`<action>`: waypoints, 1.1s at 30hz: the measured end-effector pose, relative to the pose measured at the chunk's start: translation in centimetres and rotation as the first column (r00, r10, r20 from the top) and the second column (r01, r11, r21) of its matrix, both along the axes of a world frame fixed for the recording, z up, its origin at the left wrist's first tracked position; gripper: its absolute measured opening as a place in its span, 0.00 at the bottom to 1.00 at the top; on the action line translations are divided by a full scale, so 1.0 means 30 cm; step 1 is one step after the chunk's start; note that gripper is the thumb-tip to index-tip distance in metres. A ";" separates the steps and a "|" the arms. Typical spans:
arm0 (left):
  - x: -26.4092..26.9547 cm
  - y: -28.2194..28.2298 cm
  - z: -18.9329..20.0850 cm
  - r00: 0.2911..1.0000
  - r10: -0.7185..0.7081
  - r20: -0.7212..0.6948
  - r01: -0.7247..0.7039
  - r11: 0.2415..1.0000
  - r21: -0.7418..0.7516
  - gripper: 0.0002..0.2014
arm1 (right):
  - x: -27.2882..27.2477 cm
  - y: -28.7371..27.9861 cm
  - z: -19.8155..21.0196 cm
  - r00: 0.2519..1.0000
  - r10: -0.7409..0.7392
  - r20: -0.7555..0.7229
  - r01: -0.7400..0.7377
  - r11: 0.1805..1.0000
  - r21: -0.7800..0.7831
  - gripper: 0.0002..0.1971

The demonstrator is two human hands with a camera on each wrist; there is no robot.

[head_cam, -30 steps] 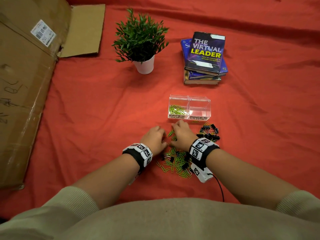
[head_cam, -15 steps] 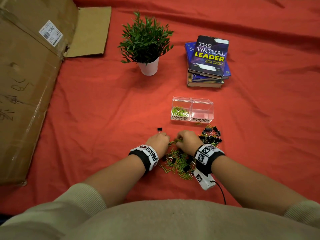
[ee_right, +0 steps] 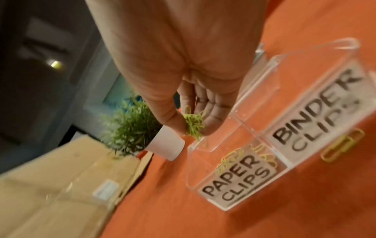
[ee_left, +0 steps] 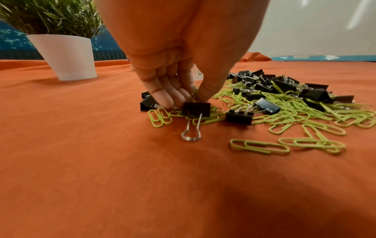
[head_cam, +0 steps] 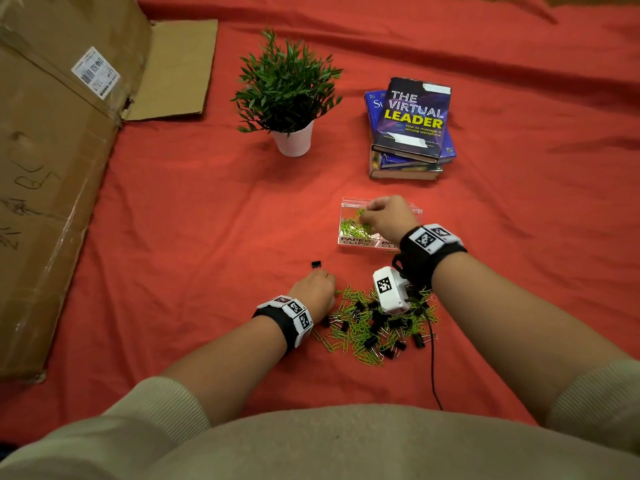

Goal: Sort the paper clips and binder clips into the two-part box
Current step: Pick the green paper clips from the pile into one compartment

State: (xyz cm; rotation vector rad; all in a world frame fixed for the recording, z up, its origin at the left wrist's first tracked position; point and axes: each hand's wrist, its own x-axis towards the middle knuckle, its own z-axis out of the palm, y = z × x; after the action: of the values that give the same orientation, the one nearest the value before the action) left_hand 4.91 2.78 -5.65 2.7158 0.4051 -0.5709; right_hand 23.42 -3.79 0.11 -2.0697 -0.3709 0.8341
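The clear two-part box (head_cam: 355, 241) stands on the red cloth, with green paper clips (head_cam: 351, 228) in its left part, labelled PAPER CLIPS (ee_right: 236, 177). The BINDER CLIPS part (ee_right: 317, 112) looks bare inside. My right hand (head_cam: 365, 216) hovers over the left part, pinching a bunch of green paper clips (ee_right: 193, 124). A mixed pile of green paper clips and black binder clips (head_cam: 374, 323) lies nearer me. My left hand (ee_left: 189, 101) is at the pile's left edge, pinching a green paper clip (ee_left: 194, 96), its thumb against a black binder clip (ee_left: 196, 109).
One binder clip (head_cam: 316, 265) lies alone just beyond my left hand. A paper clip (ee_right: 341, 148) sits outside the box front. A potted plant (head_cam: 292, 140) and a stack of books (head_cam: 412, 133) stand behind the box. Flattened cardboard (head_cam: 52, 168) covers the left. A black cable (head_cam: 431, 358) trails from my right wrist.
My right hand has lifted from the pile and gone forward to the box's paper clip part, carrying paper clips. My left hand stays at the pile's left edge.
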 end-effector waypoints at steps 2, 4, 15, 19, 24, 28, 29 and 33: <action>0.001 0.002 0.003 1.000 -0.002 -0.011 0.002 1.000 0.001 0.12 | 0.007 0.033 -0.011 0.982 0.098 0.162 -0.078 0.989 -0.128 0.03; 0.001 0.008 0.009 1.000 0.003 -0.009 -0.003 1.000 -0.006 0.12 | 0.003 0.047 -0.034 0.933 0.247 0.261 -0.182 0.951 -0.249 0.08; 0.226 0.093 0.170 0.928 0.193 0.319 -0.132 0.970 -0.204 0.06 | -0.157 -0.155 -0.050 0.828 0.393 0.400 -0.309 0.915 -0.258 0.08; 0.328 0.103 0.168 0.944 0.169 0.283 -0.125 0.978 -0.168 0.09 | -0.259 -0.230 -0.111 0.769 0.582 0.265 -0.466 0.794 -0.390 0.09; 0.296 0.093 0.137 0.953 0.138 0.269 -0.102 0.984 -0.144 0.14 | -0.326 -0.269 -0.165 0.678 0.692 0.248 -0.579 0.710 -0.400 0.12; 0.154 0.086 0.115 0.971 0.133 0.200 -0.106 0.985 -0.139 0.08 | -0.324 -0.278 -0.176 0.663 0.704 0.257 -0.582 0.699 -0.414 0.09; 0.110 0.088 0.108 0.982 0.119 0.149 -0.098 0.986 -0.137 0.06 | -0.317 -0.278 -0.176 0.688 0.677 0.261 -0.564 0.726 -0.394 0.06; -0.035 0.092 0.068 0.995 0.099 0.015 -0.096 0.986 -0.138 0.06 | -0.272 -0.277 -0.159 0.827 0.514 0.228 -0.429 0.839 -0.334 0.04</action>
State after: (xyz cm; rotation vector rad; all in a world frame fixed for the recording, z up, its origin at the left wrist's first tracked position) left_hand 3.87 5.55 -3.60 2.5531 0.4730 -0.5217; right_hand 15.27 -12.10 -4.67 -2.4135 -1.0374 0.8815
